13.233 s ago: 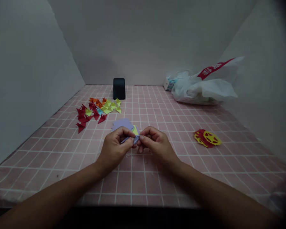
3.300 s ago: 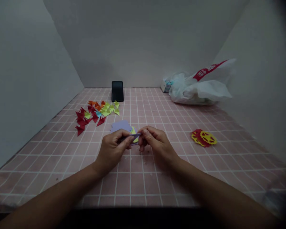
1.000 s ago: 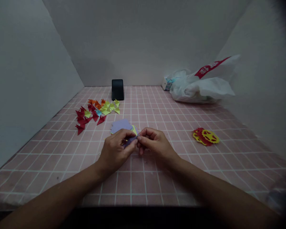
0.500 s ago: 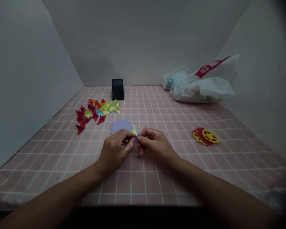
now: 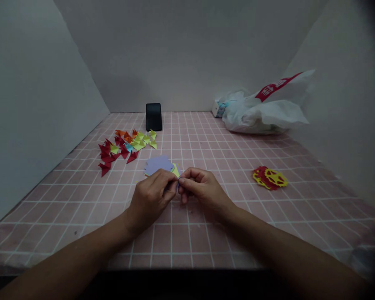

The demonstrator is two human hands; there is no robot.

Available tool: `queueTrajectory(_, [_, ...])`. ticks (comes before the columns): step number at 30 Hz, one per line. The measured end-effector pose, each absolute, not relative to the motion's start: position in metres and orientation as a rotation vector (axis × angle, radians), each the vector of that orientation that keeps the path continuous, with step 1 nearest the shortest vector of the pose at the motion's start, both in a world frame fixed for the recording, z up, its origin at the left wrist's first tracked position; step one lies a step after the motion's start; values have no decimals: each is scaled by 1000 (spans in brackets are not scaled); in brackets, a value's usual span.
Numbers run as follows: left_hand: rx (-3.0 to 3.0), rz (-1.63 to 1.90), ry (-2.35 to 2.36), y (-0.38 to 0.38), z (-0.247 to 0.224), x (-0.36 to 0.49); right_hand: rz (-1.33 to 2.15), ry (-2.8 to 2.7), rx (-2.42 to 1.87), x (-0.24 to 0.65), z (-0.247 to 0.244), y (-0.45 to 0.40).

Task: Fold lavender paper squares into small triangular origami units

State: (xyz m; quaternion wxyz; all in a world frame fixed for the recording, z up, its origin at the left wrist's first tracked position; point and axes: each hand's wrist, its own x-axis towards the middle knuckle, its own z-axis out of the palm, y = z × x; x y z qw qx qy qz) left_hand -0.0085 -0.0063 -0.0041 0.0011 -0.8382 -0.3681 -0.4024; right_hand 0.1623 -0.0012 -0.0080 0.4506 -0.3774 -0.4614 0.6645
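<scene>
My left hand (image 5: 153, 196) and my right hand (image 5: 204, 189) meet over the middle of the table, thumbs and forefingers pinched together. Between the fingertips is a small folded piece of purple paper (image 5: 178, 178), mostly covered by the fingers, so its folded form cannot be made out. Just behind my left hand lies a stack of purple paper sheets (image 5: 158, 164), with a yellow sheet (image 5: 175, 170) showing at its right side. Part of the stack is hidden by the left hand.
Folded paper cranes (image 5: 124, 151) in red, orange, yellow and blue lie at the left. A black phone (image 5: 153, 117) leans upright behind them. Red and yellow cut-out discs (image 5: 270, 178) lie at the right. A white plastic bag (image 5: 262, 114) and a small box (image 5: 218, 109) stand at the back right.
My left fingers have curled in slightly, the thumb now tucked closer under the forefinger. My right hand has barely moved, and both still pinch the purple paper.
</scene>
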Motion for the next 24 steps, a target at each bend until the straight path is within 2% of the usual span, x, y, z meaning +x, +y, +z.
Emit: queueTrajectory(24, [-2575, -1287, -1109, -6, -6, -9, 1664, -1124, -903, 162, -8, 0])
